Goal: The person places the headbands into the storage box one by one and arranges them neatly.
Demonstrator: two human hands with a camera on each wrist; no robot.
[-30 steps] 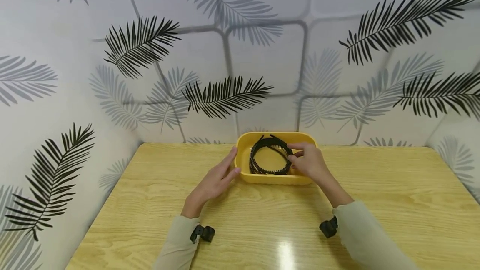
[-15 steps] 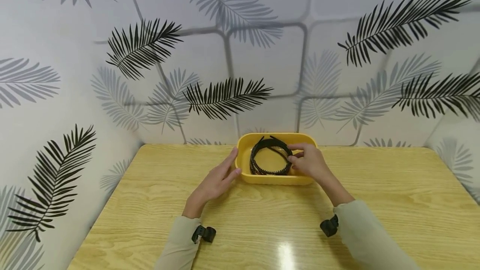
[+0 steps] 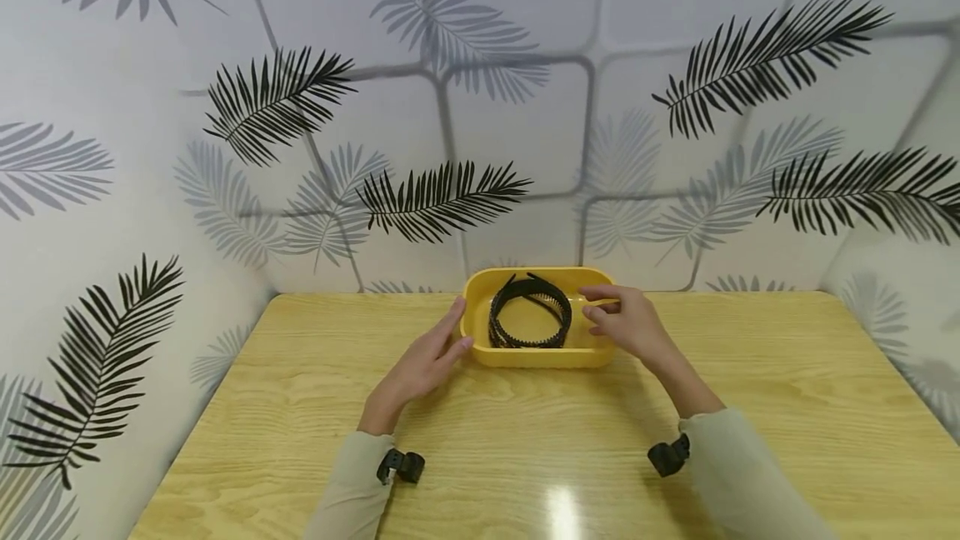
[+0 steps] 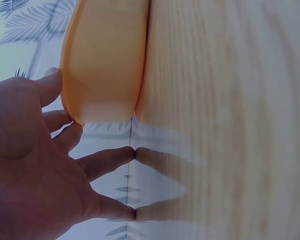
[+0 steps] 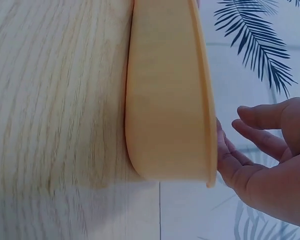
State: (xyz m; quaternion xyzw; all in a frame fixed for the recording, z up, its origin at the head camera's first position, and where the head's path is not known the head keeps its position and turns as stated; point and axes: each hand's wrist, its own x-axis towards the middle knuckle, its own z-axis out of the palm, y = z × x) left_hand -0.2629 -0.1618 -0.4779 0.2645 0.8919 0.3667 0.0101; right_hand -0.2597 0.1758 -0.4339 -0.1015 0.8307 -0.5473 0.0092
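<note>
Black toothed hair bands (image 3: 531,283) lie coiled in a ring inside a yellow plastic bin (image 3: 536,358), toward its left half. My left hand (image 3: 420,367) rests against the bin's left end, thumb at the near corner. In the left wrist view, that hand's thumb and two fingers meet the rim of the bin (image 4: 105,60), while two other fingers spread down to the table. Over the bin's right end hovers my right hand (image 3: 636,325), its fingers loosely bent and apart from the bands. The right wrist view shows its thumb and fingers spread beside the rim (image 5: 210,115), holding nothing.
The bin stands at the back edge of a wood-grain table (image 3: 480,440), close to a leaf-patterned wall (image 3: 517,132). Small black wrist cameras sit at both cuffs, the left camera (image 3: 401,467) and the right camera (image 3: 669,455).
My right hand has let go of the hair bands and drawn back to the right. The left hand stays at the bin's end. The whole head view has shifted slightly.
</note>
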